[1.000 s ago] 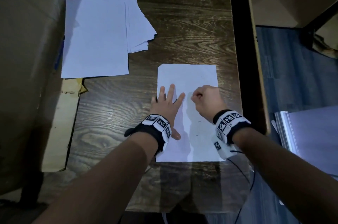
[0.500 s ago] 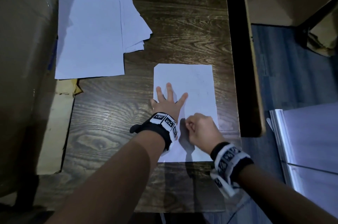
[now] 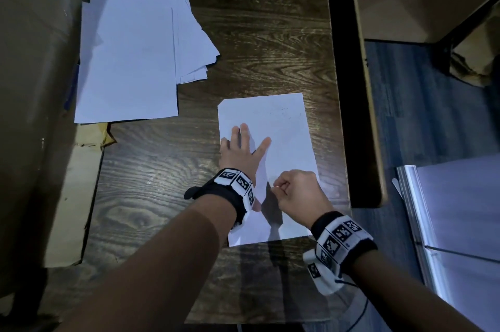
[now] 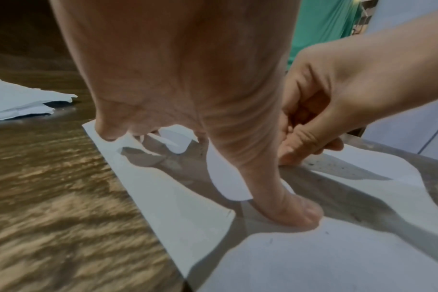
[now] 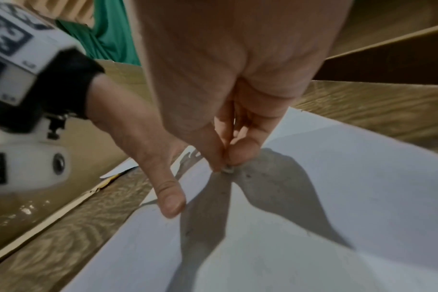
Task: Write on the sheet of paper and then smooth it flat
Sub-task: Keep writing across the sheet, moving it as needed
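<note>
A white sheet of paper (image 3: 284, 126) lies on the dark wooden table, with faint marks near its top. My left hand (image 3: 243, 142) lies flat on the sheet's left half, fingers straight and spread, thumb (image 4: 288, 213) pressing the paper. My right hand (image 3: 281, 188) is curled over the lower right part of the sheet. Its thumb and forefinger pinch a small pale stub (image 5: 228, 169) whose tip touches the paper (image 5: 338, 197). The sheet's right edge (image 4: 400, 177) looks slightly wavy.
A loose stack of white sheets (image 3: 130, 55) lies at the back left. Brown cardboard (image 3: 67, 196) borders the table's left side. The table's right edge (image 3: 343, 142) runs close to the sheet. A shiny folder (image 3: 460, 223) lies lower right, off the table.
My right hand, still curled, has moved down the sheet from its middle toward the near right part. The left hand has stayed flat on the paper.
</note>
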Motion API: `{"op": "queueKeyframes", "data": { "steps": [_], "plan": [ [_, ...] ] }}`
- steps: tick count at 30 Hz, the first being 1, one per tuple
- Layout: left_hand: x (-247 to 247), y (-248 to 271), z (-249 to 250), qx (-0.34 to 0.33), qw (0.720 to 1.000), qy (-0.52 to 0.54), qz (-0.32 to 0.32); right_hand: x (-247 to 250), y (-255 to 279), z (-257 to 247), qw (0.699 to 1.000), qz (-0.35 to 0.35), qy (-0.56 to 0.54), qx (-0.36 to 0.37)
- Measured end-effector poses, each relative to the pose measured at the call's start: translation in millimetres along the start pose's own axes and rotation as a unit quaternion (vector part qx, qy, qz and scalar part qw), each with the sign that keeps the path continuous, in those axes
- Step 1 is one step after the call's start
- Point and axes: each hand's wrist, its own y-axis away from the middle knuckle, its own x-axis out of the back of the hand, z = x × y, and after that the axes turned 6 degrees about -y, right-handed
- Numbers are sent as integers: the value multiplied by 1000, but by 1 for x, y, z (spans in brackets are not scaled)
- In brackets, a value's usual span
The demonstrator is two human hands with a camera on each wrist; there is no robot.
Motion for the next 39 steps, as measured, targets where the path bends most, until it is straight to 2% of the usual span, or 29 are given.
{"op": "queueKeyframes", "data": {
  "steps": [5, 9, 11, 14, 16, 19, 21, 23, 26, 27, 30, 32, 34, 37, 39],
  "plan": [
    [-5, -3, -7, -12, 1000, 10, 10, 3, -41, -13, 999, 37, 2, 35],
    [-4, -2, -8, -11, 1000, 14, 5, 2, -59, -10, 993, 115, -10, 18],
    [-4, -4, -8, -5, 1000, 12, 6, -11, -35, -7, 994, 99, 3, 34],
    [-3, -5, -7, 6, 1000, 11, 8, -23, 8, -6, 996, 15, 27, 88],
    [-2, -5, -5, 6, 1000, 11, 5, -8, -14, -7, 995, 10, 51, 84],
    [0, -2, -5, 5, 1000, -18, 0, 19, -84, -12, 994, 102, 39, 21],
    [0, -1, -4, 5, 1000, -23, -2, 22, -96, -8, 991, 132, 24, 2],
    [2, -2, -4, 5, 1000, -20, -5, 9, -64, -5, 993, 111, 36, 14],
    [4, -4, -4, 3, 1000, -15, -7, -2, -12, -4, 997, 34, 38, 59],
    [4, -4, -4, 3, 1000, -16, -8, 3, -21, -5, 997, 28, 48, 61],
    [4, -3, -3, 3, 1000, -21, -8, 24, -86, -15, 993, 105, 52, 31],
    [4, -2, -3, 2, 999, -32, -6, 28, -106, -16, 991, 132, 27, 10],
    [4, -2, -2, 5, 1000, -30, -3, 17, -83, -12, 992, 124, 37, 9],
    [4, -4, -3, 7, 1000, -5, 3, 6, -37, -4, 997, 56, 31, 32],
    [3, -5, -4, 6, 1000, -6, -1, 12, -49, -4, 997, 53, 38, 41]
  ]
}}
